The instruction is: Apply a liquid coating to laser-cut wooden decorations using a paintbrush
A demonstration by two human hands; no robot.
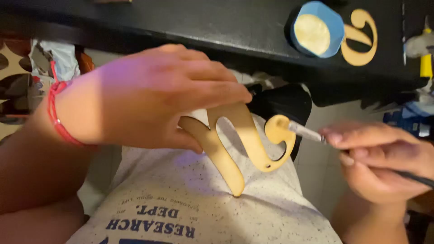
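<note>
**Painting a curly wooden shape**

Held at picture middle by the left hand (pixel 149 97), fingers pinched shut on the wooden shape (pixel 237 144). Long part runs from 11 o'clock down to 5 o'clock; curl points to 3 o'clock. Light tan, flat, thin. Touched at the curl by a brush (pixel 307 133), gripped tight in the right hand (pixel 384 160). At 1 o'clock, a blue cup (pixel 337 27) with pale yellow paint inside.

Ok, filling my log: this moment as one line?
left hand: holds wooden cutout | right hand: brush on cutout curl | paint pot: on shelf

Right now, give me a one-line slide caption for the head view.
Left hand holds a curly wooden cutout while right hand touches a paintbrush to it.
</note>
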